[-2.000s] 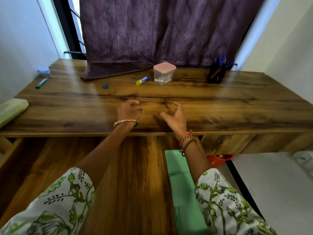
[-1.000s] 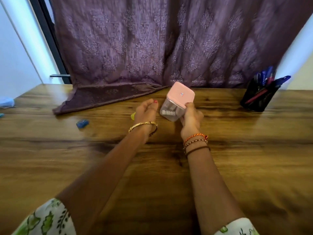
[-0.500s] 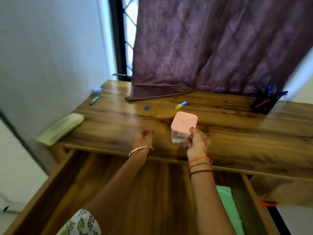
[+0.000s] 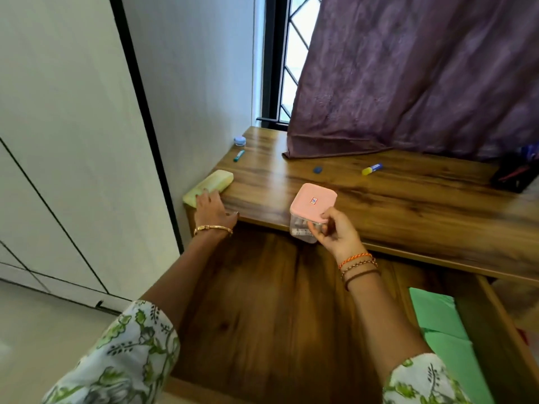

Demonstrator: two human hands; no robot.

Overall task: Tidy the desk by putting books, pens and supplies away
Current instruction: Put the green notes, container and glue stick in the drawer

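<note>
My right hand (image 4: 335,233) grips a clear container with a pink lid (image 4: 313,201), holding it tilted at the front edge of the wooden desk (image 4: 408,205), over the open drawer (image 4: 262,301). Small pale items show through its wall. My left hand (image 4: 211,208) lies on the near end of a pale yellow-green case (image 4: 214,182) at the desk's front left corner, thumb stretched along the desk edge. On the desk lie a yellow-and-blue glue stick (image 4: 372,169), a blue eraser (image 4: 317,170), a teal marker (image 4: 239,155) and a small blue jar (image 4: 239,140).
A black pen holder (image 4: 513,173) with pens stands at the right. A purple curtain (image 4: 408,83) hangs onto the back of the desk. A green folder (image 4: 440,330) lies in the drawer's right side. A white wall and cupboard door close off the left.
My right hand picked the pink-lidded container up from the back of the desk and brought it to the front edge. My left hand moved left onto the yellow-green case. The view swung left.
</note>
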